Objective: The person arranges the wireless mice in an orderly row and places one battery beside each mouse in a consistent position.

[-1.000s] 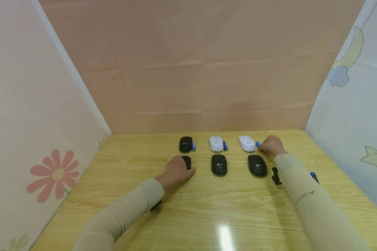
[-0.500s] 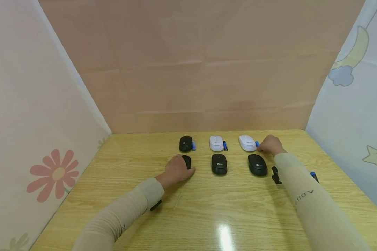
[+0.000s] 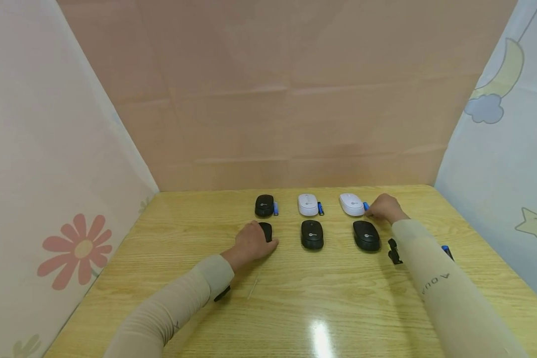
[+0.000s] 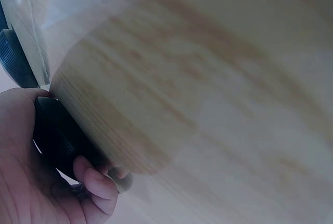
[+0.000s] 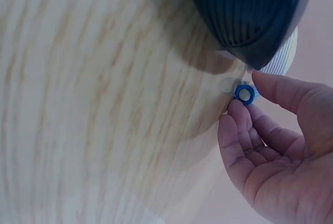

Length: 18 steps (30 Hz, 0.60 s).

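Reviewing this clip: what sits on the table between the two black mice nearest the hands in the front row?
In the head view, one more black mouse sits between the mouse under the left hand and the front-right mouse; bare wood either side.

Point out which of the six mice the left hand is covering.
The black mouse at the left end of the near row; the left hand rests on it, the rest lie untouched.
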Each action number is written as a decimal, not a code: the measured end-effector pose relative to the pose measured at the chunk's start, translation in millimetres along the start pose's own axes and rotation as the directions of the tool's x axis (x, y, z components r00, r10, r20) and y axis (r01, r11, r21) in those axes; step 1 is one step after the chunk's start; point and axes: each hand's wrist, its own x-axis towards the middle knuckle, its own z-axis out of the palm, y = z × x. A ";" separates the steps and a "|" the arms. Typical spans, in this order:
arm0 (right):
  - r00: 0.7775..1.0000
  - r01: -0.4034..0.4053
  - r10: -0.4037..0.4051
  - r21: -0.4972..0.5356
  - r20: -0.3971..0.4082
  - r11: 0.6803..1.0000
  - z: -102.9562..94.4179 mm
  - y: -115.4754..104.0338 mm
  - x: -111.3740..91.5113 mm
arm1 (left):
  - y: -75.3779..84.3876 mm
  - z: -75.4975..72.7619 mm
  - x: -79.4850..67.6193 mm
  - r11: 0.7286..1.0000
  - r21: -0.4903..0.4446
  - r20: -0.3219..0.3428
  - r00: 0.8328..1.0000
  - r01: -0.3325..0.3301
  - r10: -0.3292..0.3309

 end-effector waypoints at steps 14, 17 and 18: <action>1.000 0.028 -0.028 0.004 0.004 1.000 0.3 0.9 -1.3 | 0.6 -1.1 0.0 1.000 -0.007 0.003 1.000 0.012 -0.012; 1.000 0.025 -0.025 0.006 0.004 1.000 0.6 -0.1 -1.5 | 0.2 -0.8 0.1 1.000 -0.009 0.002 1.000 0.014 -0.014; 1.000 0.024 -0.024 0.006 0.006 1.000 0.5 -0.3 -1.6 | 0.1 -0.6 0.2 1.000 -0.010 0.002 1.000 0.013 -0.013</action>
